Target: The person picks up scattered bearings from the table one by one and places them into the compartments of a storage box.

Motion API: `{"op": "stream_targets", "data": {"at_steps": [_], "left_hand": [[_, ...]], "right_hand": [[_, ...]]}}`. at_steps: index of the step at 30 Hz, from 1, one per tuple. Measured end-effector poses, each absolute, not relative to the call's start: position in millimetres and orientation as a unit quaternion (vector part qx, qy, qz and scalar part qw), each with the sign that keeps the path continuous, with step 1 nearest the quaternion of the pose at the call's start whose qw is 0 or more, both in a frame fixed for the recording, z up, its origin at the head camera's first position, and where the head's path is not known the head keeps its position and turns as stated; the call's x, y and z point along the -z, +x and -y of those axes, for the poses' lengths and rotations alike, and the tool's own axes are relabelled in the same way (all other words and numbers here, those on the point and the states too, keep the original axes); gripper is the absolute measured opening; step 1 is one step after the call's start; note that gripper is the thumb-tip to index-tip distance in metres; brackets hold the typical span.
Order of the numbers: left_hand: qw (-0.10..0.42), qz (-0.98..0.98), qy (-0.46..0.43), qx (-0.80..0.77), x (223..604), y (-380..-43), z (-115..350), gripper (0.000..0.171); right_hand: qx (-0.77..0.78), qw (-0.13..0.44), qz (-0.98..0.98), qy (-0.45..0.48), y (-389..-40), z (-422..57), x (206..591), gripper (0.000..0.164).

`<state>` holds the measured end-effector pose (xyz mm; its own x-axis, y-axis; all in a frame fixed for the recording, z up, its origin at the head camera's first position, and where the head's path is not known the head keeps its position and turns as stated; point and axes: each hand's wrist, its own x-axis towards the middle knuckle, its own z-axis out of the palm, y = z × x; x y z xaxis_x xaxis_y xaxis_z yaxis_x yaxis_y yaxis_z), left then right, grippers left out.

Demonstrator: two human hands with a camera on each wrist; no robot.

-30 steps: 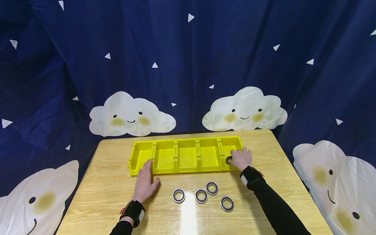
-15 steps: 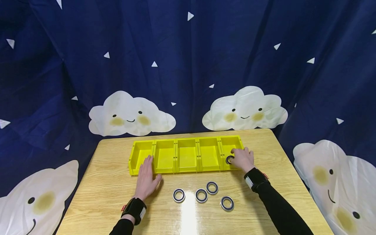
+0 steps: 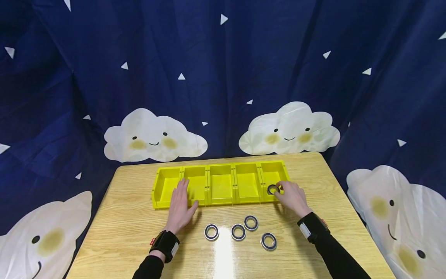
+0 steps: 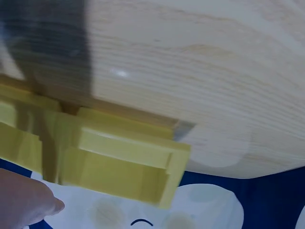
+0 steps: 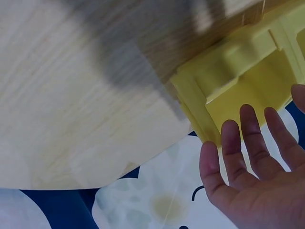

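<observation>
In the head view a ball bearing (image 3: 268, 190) lies at the front of the rightmost yellow bin (image 3: 273, 166). My right hand (image 3: 292, 197) is over that bin's front right corner, thumb and index finger right beside the bearing. In the right wrist view the fingers (image 5: 255, 143) are spread and loosely bent, with nothing between them; the bearing is not visible there. My left hand (image 3: 179, 211) reaches over the wall between the two leftmost bins, fingers straight, holding nothing. Only a fingertip (image 4: 33, 198) of it shows in the left wrist view, near a yellow bin (image 4: 124, 167).
Several yellow bins (image 3: 221, 201) stand joined in a row across the wooden table (image 3: 115, 232). In front of them lie several loose bearings, among them a left one (image 3: 206, 232) and a nearest one (image 3: 263, 242). A blue curtain (image 3: 223, 77) with clouds hangs behind.
My right hand has drawn back right and toward me, while the bearing stays in the rightmost bin. My left hand has shifted right and slightly away from me along the bins.
</observation>
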<state>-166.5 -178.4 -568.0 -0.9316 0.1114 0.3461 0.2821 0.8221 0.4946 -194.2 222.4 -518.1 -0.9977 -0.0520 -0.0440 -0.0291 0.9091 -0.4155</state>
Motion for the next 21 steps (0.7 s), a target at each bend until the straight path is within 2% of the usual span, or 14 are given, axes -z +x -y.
{"op": "stream_targets", "data": {"at_steps": [15, 21], "left_hand": [[0.154, 0.934, -0.138, 0.291, 558, -179, 149, 0.08], [0.133, 0.932, -0.149, 0.304, 553, -181, 132, 0.078]], "right_hand": [[0.309, 0.073, -0.947, -0.044, -140, -229, 537, 0.037], [0.341, 0.075, -0.934, -0.077, -123, -225, 546, 0.034]]}}
